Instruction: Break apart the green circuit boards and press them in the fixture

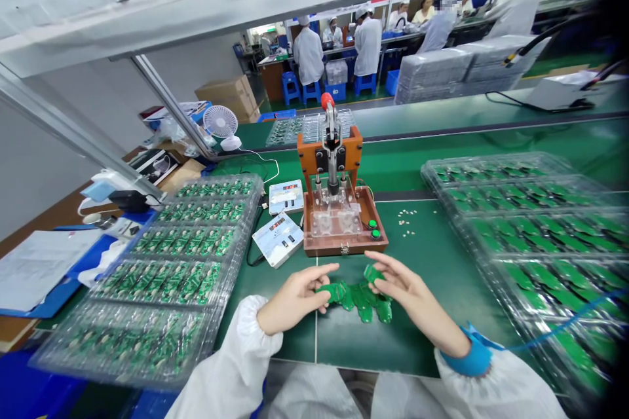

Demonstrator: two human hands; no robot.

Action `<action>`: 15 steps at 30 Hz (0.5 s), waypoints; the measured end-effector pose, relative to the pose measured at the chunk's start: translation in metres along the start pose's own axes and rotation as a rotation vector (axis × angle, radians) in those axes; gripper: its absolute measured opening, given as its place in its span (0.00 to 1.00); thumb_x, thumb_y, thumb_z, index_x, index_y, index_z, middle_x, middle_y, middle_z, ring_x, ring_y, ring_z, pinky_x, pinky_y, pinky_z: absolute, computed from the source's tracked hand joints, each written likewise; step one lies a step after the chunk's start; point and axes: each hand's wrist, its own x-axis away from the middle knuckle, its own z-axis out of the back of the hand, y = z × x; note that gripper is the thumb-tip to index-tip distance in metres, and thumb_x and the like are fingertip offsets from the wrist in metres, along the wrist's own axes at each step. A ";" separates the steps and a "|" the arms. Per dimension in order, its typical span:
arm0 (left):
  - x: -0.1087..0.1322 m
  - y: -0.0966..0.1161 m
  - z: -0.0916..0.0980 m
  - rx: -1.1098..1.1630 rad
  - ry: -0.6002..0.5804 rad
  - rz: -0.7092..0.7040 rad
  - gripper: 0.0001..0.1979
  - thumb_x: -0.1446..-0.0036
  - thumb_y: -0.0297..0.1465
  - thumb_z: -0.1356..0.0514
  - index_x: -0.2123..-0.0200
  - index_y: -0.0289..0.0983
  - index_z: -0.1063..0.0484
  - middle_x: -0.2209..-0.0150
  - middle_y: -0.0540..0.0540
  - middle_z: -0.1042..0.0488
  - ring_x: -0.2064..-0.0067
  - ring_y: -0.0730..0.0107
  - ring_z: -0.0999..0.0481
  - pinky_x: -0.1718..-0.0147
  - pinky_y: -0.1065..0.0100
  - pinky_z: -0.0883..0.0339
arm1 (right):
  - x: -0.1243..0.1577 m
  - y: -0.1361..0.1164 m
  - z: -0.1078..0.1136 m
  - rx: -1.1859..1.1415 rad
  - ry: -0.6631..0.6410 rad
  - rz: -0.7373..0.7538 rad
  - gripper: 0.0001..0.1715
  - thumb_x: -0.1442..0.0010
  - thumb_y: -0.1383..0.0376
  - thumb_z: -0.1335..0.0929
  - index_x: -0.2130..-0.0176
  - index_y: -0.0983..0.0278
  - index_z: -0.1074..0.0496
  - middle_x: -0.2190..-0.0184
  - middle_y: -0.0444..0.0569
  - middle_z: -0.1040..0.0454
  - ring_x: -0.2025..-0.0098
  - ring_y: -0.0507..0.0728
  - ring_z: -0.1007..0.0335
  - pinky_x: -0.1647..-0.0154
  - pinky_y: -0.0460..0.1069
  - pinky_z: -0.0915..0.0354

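Several small green circuit boards (363, 301) lie overlapping on the green mat in front of me. At the left end of this pile, my left hand (297, 294) has its thumb and fingers closed on a board, with the index finger stretched out. My right hand (400, 281) pinches another green board (372, 273) just above the pile's right side. Behind the pile stands a test fixture (339, 209) with an orange frame, clear plates, a red-tipped lever and two green buttons. Around my right wrist is a blue strap (469, 353).
Clear trays of boards flank me: a left tray (162, 275) and a right tray (535, 229). Two display boxes (278, 240) sit left of the fixture. Small pale bits (407, 222) are scattered to its right. A white fan (221, 124) stands farther back; people in white coats work beyond.
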 end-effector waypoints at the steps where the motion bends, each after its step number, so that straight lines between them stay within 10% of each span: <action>1: -0.001 0.002 0.001 -0.008 0.008 -0.012 0.24 0.39 0.43 0.36 0.43 0.41 0.26 0.58 0.47 0.35 0.69 0.77 0.27 0.65 0.67 0.25 | -0.003 -0.002 0.005 0.018 0.032 0.029 0.30 0.42 0.48 0.26 0.45 0.57 0.26 0.56 0.48 0.24 0.61 0.55 0.24 0.54 0.51 0.26; 8: -0.023 0.028 0.022 -0.298 0.308 -0.203 0.08 0.38 0.37 0.39 0.61 0.38 0.30 0.62 0.47 0.27 0.58 0.66 0.25 0.55 0.65 0.30 | -0.051 -0.026 0.020 0.416 0.266 0.315 0.20 0.38 0.50 0.30 0.55 0.61 0.22 0.61 0.50 0.20 0.62 0.58 0.24 0.61 0.52 0.28; 15: -0.041 0.023 0.047 -0.442 0.523 -0.222 0.10 0.41 0.37 0.38 0.59 0.39 0.25 0.63 0.48 0.23 0.60 0.65 0.25 0.59 0.66 0.35 | -0.113 -0.028 0.005 0.611 0.189 0.427 0.16 0.37 0.56 0.31 0.53 0.60 0.22 0.69 0.45 0.21 0.67 0.57 0.24 0.61 0.51 0.30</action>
